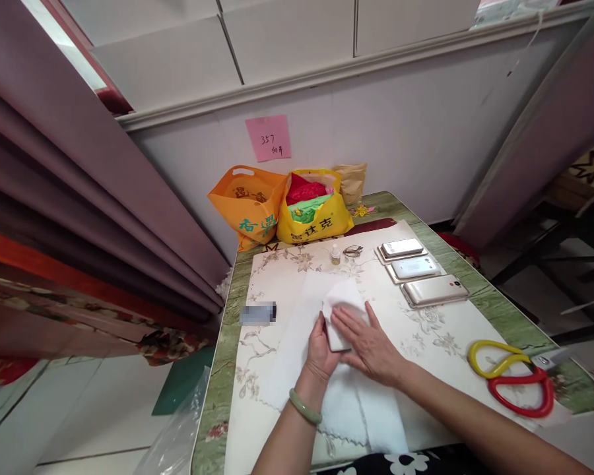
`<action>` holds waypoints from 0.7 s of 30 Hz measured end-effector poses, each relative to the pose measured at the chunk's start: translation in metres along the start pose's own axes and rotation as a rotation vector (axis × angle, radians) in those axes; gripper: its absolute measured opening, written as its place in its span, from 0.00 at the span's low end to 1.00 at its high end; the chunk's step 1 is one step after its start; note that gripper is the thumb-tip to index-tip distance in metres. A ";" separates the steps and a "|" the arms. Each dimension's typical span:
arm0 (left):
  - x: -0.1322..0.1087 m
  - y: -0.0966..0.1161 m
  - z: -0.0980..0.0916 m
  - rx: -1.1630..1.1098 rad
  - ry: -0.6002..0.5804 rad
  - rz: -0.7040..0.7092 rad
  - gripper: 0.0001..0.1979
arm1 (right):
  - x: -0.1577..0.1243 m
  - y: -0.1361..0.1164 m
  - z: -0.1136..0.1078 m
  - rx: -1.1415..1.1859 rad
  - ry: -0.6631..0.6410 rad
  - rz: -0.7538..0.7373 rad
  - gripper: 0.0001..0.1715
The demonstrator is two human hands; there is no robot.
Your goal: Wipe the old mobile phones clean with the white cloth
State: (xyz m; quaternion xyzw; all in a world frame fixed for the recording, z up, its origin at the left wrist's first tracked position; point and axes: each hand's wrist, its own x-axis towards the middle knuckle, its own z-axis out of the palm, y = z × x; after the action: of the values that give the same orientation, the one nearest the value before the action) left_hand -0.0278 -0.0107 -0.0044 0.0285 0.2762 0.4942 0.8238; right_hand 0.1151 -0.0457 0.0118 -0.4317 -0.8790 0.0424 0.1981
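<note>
My left hand (323, 349), a green bangle at its wrist, is closed around the edge of a flat phone-like slab (338, 340) with a dark rim. My right hand (369, 343) lies flat over the slab, fingers stretched out and thumb apart. Under those fingers is a white cloth (345, 293) that covers part of the slab, so most of its face is hidden. A larger white cloth (294, 359) with a zigzag edge spreads on the table below both hands.
Several phones (433, 290) lie in a row at the right. Large scissors (517, 373) rest at the right edge. Eyeglasses (353, 251), a small bottle (335, 254), an orange bag (247, 204) and a stuffed yellow bag (317, 221) stand farther back. A blurred item (258, 313) lies left.
</note>
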 end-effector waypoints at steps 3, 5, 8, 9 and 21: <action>0.002 0.002 -0.003 0.017 -0.002 -0.079 0.19 | -0.027 -0.017 -0.003 0.087 -0.077 -0.124 0.49; 0.004 0.002 -0.005 0.022 -0.027 -0.105 0.22 | -0.035 -0.022 -0.004 0.123 -0.107 -0.152 0.49; 0.005 0.002 -0.006 0.006 -0.004 -0.057 0.18 | -0.025 -0.014 -0.003 0.127 -0.083 -0.117 0.47; 0.005 0.001 -0.006 0.000 0.006 -0.038 0.16 | -0.017 -0.009 -0.002 0.119 -0.067 -0.095 0.46; -0.004 0.000 0.004 0.083 -0.121 -0.090 0.21 | 0.017 0.050 0.003 0.551 0.359 0.569 0.20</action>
State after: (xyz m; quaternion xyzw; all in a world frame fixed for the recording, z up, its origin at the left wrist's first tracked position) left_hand -0.0269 -0.0130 0.0009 0.0798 0.2472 0.4423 0.8584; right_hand 0.1419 -0.0009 0.0016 -0.5882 -0.6326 0.2525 0.4359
